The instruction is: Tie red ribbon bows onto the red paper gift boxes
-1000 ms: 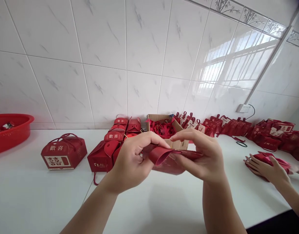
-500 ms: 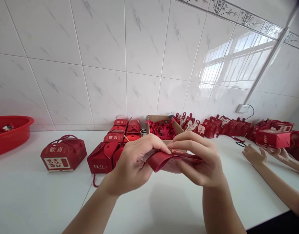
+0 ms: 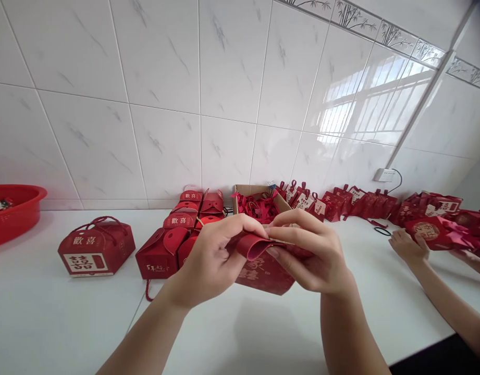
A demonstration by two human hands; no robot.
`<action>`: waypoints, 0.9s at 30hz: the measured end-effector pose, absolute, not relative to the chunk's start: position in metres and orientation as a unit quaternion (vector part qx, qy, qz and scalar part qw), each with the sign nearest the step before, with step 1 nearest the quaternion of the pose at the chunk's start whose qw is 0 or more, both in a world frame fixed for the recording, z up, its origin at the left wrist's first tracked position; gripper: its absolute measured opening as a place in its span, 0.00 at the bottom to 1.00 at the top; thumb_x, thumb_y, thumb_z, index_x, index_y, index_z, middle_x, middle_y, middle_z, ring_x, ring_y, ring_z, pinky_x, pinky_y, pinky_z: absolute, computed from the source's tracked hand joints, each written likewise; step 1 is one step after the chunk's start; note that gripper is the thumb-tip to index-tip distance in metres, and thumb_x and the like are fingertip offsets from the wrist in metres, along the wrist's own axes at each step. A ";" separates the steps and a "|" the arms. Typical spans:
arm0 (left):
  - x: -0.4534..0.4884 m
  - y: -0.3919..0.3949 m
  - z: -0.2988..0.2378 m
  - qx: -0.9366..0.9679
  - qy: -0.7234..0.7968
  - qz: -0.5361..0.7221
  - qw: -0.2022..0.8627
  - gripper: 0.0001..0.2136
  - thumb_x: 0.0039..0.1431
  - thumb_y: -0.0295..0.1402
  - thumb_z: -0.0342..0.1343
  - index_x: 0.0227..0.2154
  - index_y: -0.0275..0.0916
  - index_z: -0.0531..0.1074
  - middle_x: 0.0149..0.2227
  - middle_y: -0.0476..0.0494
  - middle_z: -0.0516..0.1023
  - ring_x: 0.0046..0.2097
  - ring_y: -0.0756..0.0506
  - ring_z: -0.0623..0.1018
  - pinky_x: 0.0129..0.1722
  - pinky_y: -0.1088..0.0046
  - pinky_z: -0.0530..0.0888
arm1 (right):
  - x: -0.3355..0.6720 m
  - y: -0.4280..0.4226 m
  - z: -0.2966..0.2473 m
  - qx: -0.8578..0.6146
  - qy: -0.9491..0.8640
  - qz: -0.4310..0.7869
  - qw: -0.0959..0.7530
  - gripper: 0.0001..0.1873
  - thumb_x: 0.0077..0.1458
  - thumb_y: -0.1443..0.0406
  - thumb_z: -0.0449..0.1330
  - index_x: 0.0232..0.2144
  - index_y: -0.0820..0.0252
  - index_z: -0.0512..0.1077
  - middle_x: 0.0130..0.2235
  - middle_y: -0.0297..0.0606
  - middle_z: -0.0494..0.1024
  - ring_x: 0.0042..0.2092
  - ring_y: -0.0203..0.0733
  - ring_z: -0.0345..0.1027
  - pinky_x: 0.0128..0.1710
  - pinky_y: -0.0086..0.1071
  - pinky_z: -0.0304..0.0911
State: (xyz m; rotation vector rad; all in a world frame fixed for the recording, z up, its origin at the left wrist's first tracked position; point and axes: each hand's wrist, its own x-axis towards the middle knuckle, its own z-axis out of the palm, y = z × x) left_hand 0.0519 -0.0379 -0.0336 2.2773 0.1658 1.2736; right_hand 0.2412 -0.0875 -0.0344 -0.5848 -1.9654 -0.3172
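you hold the red paper gift box (image 3: 265, 275) above the white counter (image 3: 68, 323), left hand (image 3: 208, 260) and right hand (image 3: 316, 256) each pinching its curled top flap (image 3: 252, 246) between thumb and fingertips, seemingly to keep it bent.

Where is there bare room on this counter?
Bare: near strip in front of red basin and handled gift box, and below left hand and right hand gripping the red box. Crowded: wall side, small boxes to co-worker's hand.

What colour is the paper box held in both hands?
Red, with gold characters printed on the box; head view.
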 end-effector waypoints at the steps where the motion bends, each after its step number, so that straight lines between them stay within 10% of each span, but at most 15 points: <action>1: 0.053 -0.039 -0.033 0.836 0.072 0.475 0.266 0.11 0.59 0.19 0.50 0.39 0.41 0.68 0.32 0.52 0.74 0.33 0.54 0.74 0.31 0.82 0.72 | 0.241 -0.087 -0.034 -0.245 -0.814 -0.134 0.509 0.18 0.50 0.77 0.58 0.44 0.62 0.73 0.38 0.41 0.70 0.35 0.36 0.70 0.30 0.30 0.70; 7: 0.055 -0.043 -0.033 0.816 0.105 0.479 0.305 0.17 0.60 0.21 0.51 0.50 0.41 0.64 0.34 0.51 0.76 0.34 0.55 0.76 0.32 0.84 0.74 | 0.241 -0.088 -0.032 -0.235 -0.817 -0.122 0.512 0.17 0.52 0.77 0.57 0.44 0.62 0.73 0.36 0.40 0.71 0.35 0.35 0.69 0.30 0.29 0.69; 21: 0.050 -0.036 -0.027 0.816 0.127 0.427 0.368 0.06 0.57 0.25 0.56 0.37 0.40 0.73 0.31 0.49 0.76 0.30 0.52 0.74 0.25 0.81 0.70 | 0.236 -0.085 -0.032 -0.238 -0.800 -0.125 0.536 0.12 0.53 0.72 0.59 0.39 0.57 0.76 0.36 0.39 0.67 0.36 0.39 0.67 0.27 0.33 0.68; 27: 0.050 -0.028 -0.029 0.813 0.084 0.408 0.407 0.08 0.56 0.23 0.56 0.38 0.38 0.75 0.39 0.44 0.76 0.40 0.48 0.76 0.39 0.74 0.74 | 0.234 -0.085 -0.033 -0.215 -0.791 -0.118 0.561 0.13 0.51 0.74 0.59 0.39 0.59 0.76 0.39 0.41 0.65 0.39 0.40 0.66 0.27 0.32 0.67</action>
